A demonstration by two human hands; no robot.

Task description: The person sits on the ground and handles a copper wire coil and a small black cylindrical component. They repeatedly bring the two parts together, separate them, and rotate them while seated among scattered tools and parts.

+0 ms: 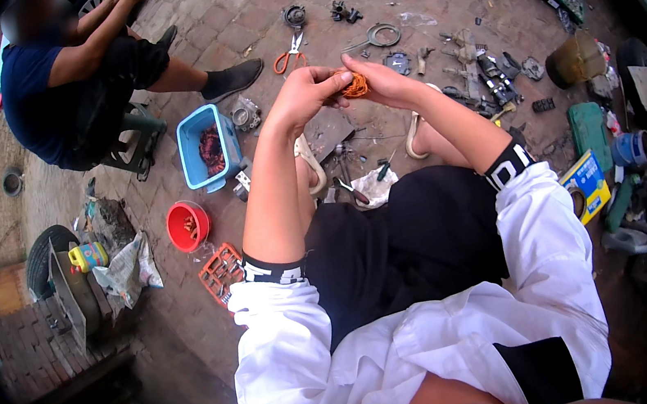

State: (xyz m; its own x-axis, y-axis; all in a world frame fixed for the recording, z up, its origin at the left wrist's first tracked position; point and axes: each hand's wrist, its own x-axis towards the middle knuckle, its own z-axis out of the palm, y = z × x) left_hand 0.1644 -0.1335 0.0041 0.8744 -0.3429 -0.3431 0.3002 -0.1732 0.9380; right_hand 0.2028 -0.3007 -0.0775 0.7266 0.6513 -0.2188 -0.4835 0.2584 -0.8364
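Note:
In front of my knees, both hands meet at a small tangled bundle of orange, copper-coloured wire point(356, 85). My left hand point(311, 92) pinches its left side, with the thumb lying across it. On the other side my right hand point(383, 84) cups the bundle, and part of its fingers is hidden. Just beyond my left hand, scissors with orange handles point(290, 55) lie on the ground. A blue basin point(189, 156) to the left contains a dark reddish wire coil point(210, 150).
A person point(35, 94) sits on a low stool at far left. A red bucket point(178, 211) and an orange socket tool case point(221, 271) stand left of my legs. Metal parts point(495, 79) are scattered at right, near a rusty bucket point(575, 59). A screwdriver point(385, 168) lies between my feet.

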